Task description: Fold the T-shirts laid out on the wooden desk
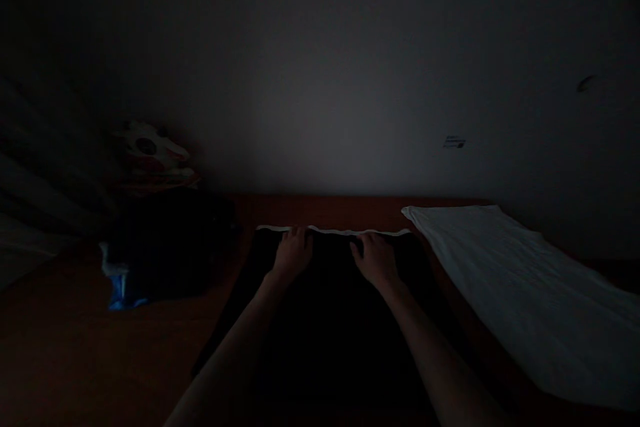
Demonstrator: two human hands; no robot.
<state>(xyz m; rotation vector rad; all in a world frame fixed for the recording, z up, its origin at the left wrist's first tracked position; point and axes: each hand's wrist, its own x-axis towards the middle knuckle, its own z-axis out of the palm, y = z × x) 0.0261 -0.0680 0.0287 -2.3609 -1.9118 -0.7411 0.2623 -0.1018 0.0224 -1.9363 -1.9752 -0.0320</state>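
Note:
A black cloth (335,333), perhaps a garment, lies spread out in front of me, with a thin white strip along its far edge. Near the left part of that edge, my left hand (295,252) rests palm down on the cloth, fingers stretched toward the white strip. My right hand (375,257) lies flat on the cloth further right, its thumb apart from the other fingers. Both hands touch the fabric and neither visibly grips it. Folds and details of the cloth are lost in the dark.
To the right lies a white cloth (520,287), spread flat. A dark heap (170,247) with a blue corner sits at left, with a white and red object (153,147) behind it. Everything lies on a reddish-brown surface (65,347) against a grey wall (320,80). Pale curtain-like fabric (35,173) hangs far left.

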